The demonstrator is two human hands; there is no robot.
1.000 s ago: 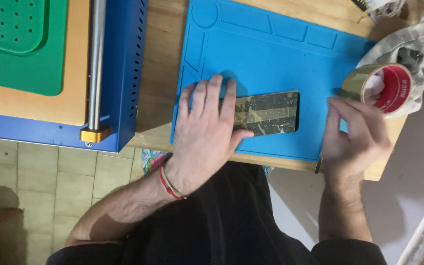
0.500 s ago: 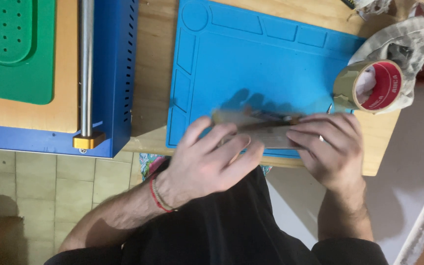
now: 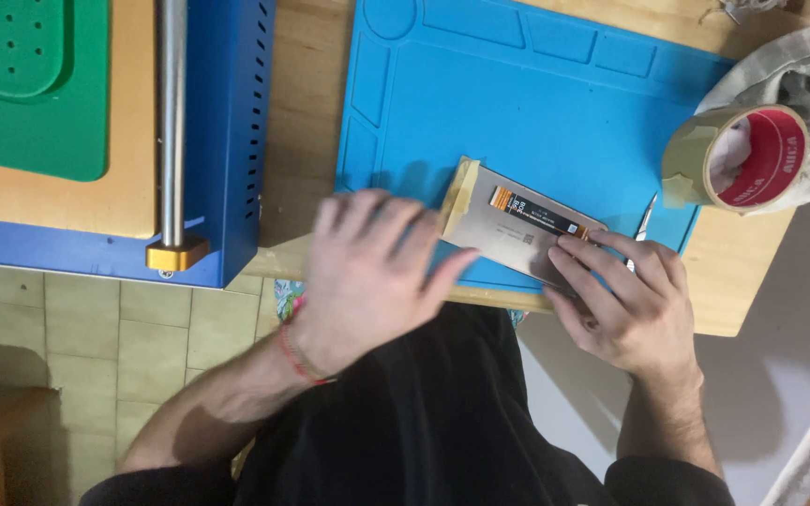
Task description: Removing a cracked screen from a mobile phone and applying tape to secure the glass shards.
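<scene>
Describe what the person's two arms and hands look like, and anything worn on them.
Both forearms are bare, with no sleeves reaching the wrists and no gloves. The left hand is motion-blurred; its wrist carries a thin red cord bracelet. The right hand shows no bracelet or watch, and I can make out no ring. Dark sleeves show only near the upper arms, at the bottom edge of the picture.

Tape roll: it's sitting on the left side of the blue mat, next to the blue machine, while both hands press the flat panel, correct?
Not quite. The head view shows the tape roll at the right edge of the blue mat, far from the blue machine. The left hand and right hand do press the flat panel.
</scene>
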